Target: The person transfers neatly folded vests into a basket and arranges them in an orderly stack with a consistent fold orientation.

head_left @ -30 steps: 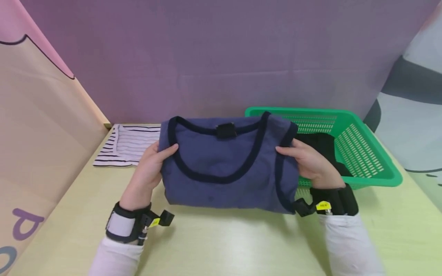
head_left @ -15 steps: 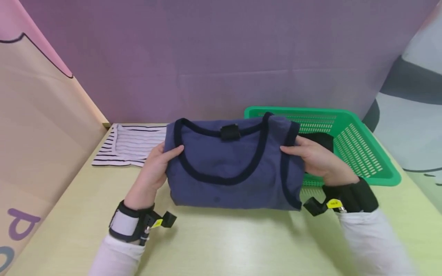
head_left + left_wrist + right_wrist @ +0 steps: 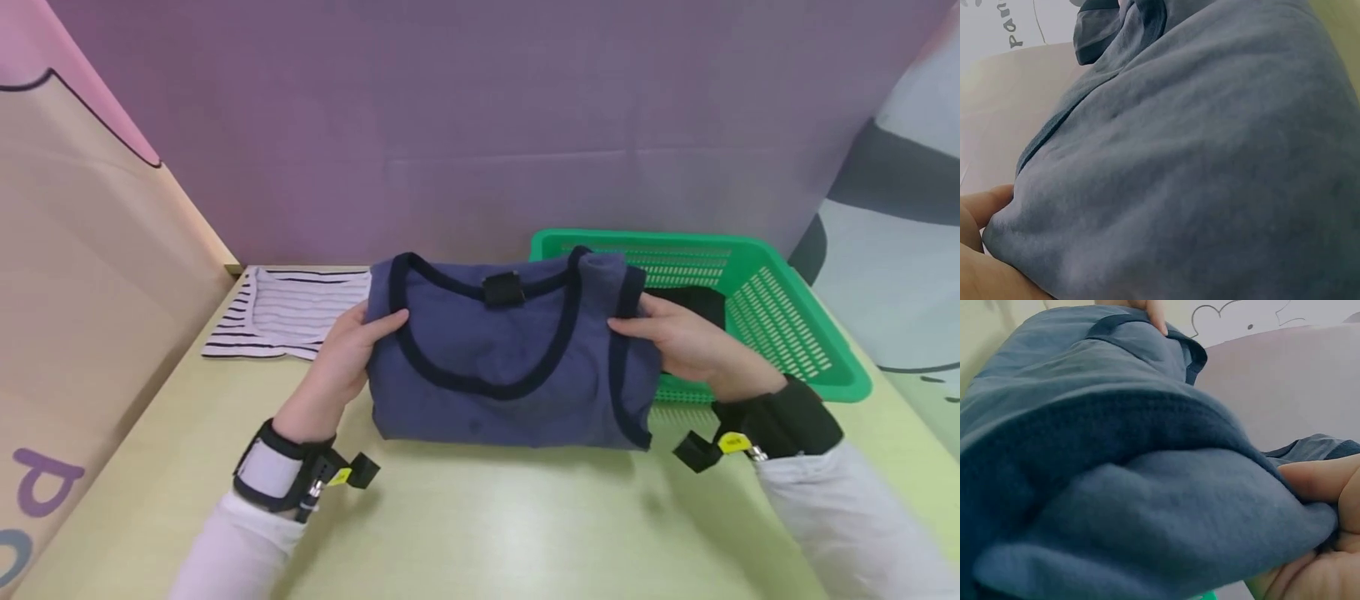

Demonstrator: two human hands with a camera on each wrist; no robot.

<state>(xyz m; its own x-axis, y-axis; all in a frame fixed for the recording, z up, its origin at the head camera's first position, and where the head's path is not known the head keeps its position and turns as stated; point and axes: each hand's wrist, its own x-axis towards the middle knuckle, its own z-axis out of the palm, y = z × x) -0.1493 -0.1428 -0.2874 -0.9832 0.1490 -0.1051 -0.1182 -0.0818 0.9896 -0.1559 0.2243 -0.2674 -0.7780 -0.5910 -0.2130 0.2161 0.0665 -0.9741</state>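
Observation:
A folded blue vest [image 3: 510, 358] with dark navy trim and a black label at the neck is held just above the yellow-green table [image 3: 480, 525]. My left hand [image 3: 352, 354] grips its left edge, thumb on top. On the other side my right hand [image 3: 686, 346] grips the right edge, thumb over the armhole trim. The blue cloth [image 3: 1197, 162] fills the left wrist view, with my thumb [image 3: 982, 206] at its lower left edge. In the right wrist view the folded layers of the vest [image 3: 1122, 475] are pinched by my fingers [image 3: 1322, 481].
A green plastic basket [image 3: 780, 333] holding dark clothing stands at the right, just behind my right hand. A folded black-and-white striped shirt [image 3: 288, 312] lies at the back left by the wall. Panels close in the left, back and right sides.
Both hands and the vest have shifted slightly right and away from me. The grip is unchanged.

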